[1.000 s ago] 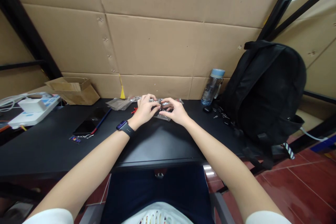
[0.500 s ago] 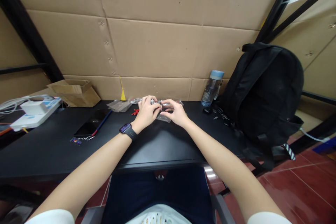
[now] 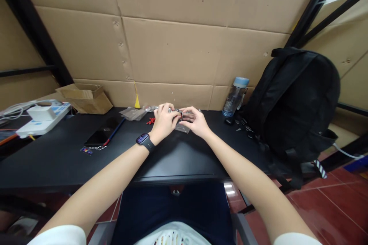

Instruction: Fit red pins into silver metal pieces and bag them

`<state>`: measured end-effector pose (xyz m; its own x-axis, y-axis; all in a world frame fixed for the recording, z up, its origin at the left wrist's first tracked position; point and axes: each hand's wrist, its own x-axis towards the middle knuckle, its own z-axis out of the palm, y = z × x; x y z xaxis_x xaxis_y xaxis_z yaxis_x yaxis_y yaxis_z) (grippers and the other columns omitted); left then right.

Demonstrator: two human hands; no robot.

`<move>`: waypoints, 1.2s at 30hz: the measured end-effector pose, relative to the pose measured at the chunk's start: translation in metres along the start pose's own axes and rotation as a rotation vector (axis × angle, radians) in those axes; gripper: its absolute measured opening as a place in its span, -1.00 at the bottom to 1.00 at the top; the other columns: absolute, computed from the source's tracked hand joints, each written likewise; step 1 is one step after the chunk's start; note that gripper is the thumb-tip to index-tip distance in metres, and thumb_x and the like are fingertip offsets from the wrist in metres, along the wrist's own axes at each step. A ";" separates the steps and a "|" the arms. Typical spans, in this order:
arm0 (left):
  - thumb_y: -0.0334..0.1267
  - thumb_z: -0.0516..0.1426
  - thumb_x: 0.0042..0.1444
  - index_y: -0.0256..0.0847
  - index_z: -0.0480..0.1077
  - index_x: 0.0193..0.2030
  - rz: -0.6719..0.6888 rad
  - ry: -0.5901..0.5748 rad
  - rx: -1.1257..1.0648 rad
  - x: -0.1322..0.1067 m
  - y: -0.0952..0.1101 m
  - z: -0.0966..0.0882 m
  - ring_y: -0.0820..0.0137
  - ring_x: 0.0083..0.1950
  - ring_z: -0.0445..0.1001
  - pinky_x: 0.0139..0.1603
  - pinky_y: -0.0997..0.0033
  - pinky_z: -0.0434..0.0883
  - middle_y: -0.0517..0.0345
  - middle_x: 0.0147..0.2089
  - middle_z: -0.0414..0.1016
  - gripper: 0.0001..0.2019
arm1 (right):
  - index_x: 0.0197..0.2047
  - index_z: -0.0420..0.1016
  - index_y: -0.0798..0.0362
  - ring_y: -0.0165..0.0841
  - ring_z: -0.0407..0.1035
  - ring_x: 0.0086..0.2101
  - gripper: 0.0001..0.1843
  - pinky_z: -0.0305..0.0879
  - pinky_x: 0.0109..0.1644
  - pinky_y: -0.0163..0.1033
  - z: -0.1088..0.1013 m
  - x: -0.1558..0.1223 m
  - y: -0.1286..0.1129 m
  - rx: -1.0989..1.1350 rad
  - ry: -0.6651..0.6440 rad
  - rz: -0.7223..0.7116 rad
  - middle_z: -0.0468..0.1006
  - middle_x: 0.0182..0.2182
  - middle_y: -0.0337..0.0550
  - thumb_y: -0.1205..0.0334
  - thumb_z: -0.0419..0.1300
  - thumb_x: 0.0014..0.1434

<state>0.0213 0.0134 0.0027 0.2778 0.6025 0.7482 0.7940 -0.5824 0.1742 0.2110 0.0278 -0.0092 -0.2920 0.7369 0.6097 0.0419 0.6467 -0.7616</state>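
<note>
At the middle of the black desk (image 3: 172, 157), both hands meet over a small, dark, partly shiny object (image 3: 181, 114) whose kind I cannot make out. My left hand (image 3: 166, 120) is closed, thumb and fingers pinching its left side. My right hand (image 3: 196, 121) curves its thumb and fingers round the other side, largely hiding it. Under the hands lies a clear plastic bag (image 3: 183, 128). Small red pieces (image 3: 151, 121) sit just left of my left hand. Another clear bag (image 3: 133, 113) lies farther left. A dark watch (image 3: 145, 141) is on my left wrist.
A phone (image 3: 105, 132) with a strap, an open cardboard box (image 3: 86, 97) and a white power strip (image 3: 43, 120) are on the left. A water bottle (image 3: 235, 97), keys (image 3: 244, 125) and a black backpack (image 3: 299, 107) stand right. A cardboard wall (image 3: 172, 53) closes off the back.
The view has shifted slightly, so the scene sits a little to the right. The fingers have moved slightly around the small object, and a bit more of it shows between the hands.
</note>
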 end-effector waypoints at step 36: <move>-0.15 0.22 0.24 -0.09 0.57 -0.20 -0.164 -0.096 -0.429 0.005 -0.018 0.017 0.20 0.10 0.42 0.27 0.07 0.28 0.10 -0.05 0.49 -0.88 | -0.03 0.40 -0.03 -0.15 0.52 0.04 -0.48 0.60 -0.03 -0.09 -0.004 0.003 -0.011 -0.028 -0.023 0.033 0.53 0.12 -0.04 0.10 0.48 -0.02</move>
<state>0.0177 0.0362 -0.0079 0.2322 0.7416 0.6294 0.5417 -0.6360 0.5496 0.2140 0.0233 0.0020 -0.3119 0.7532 0.5792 0.0782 0.6278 -0.7744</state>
